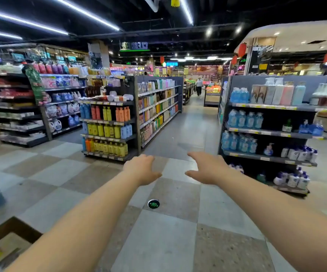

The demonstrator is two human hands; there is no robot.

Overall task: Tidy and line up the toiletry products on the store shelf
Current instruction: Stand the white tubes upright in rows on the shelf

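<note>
Floor (168,242): checkered grey and beige tiles are spreading underfoot.
Floor marker (153,204): a round dark disc with green print is lying flat.
Ceiling lights (84,12): long white tubes are glowing overhead.
Lanterns (242,49): red ones are hanging at the upper right.
Shopper (199,86): a person in a white top is appearing far off, straight ahead.
Cardboard box (11,238): it is sitting at the lower left edge.

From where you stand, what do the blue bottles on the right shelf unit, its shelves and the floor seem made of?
Blue bottles: probably clear glossy plastic; blue liquid shows through.
Shelves: likely painted metal, dark grey, matte; thin flat edges carrying price strips.
Floor: seemingly polished stone or ceramic tiles; grey and beige squares, faint reflections.
</note>
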